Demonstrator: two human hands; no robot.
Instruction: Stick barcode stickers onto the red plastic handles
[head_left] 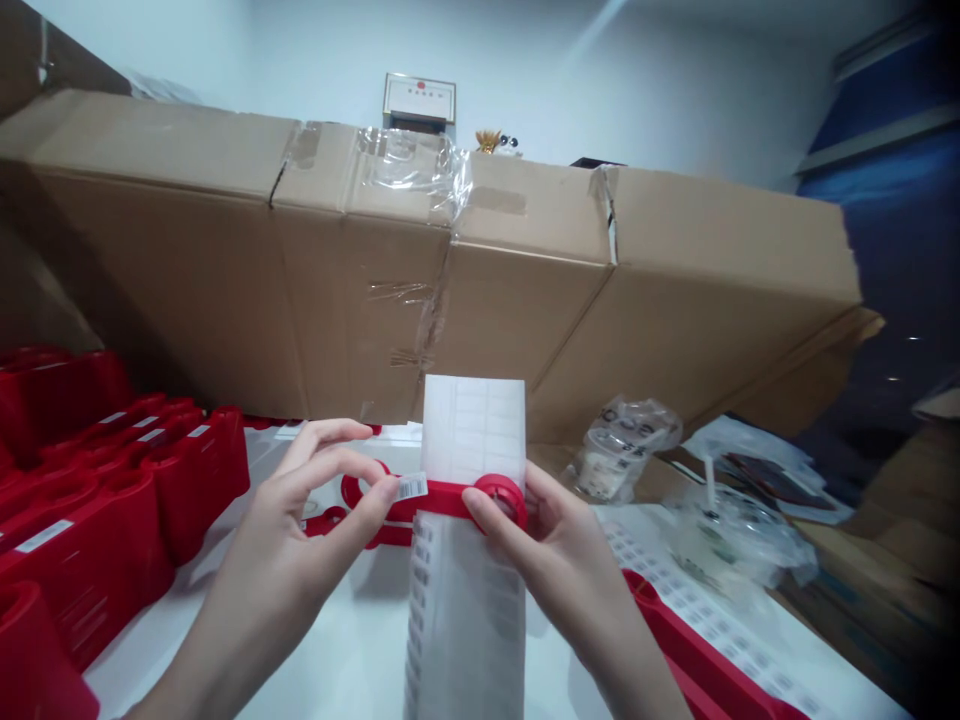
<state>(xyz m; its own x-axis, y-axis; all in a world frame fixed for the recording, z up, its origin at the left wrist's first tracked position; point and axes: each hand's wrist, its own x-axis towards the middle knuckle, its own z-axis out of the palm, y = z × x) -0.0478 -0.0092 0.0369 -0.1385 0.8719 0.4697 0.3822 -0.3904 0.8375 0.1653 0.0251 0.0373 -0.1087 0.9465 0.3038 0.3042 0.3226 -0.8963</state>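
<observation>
- My left hand [330, 495] is half curled, with thumb and forefinger pinching a small barcode sticker [412, 487] onto the red plastic part [442, 497].
- The part is a flat bar with a ring at its right end, held between both hands above the desk [352, 650].
- A white label sheet [472, 425] crosses it.
- My right hand [559, 545] grips the ring end.

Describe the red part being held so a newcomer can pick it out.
A long taped cardboard box spans the back; in front of it, over the white table, the left hand and right hand hold one red piece. Unlike the stacked red parts at left, it is lifted, has a white label sheet crossing it and a small barcode sticker at the left fingertips.
</observation>
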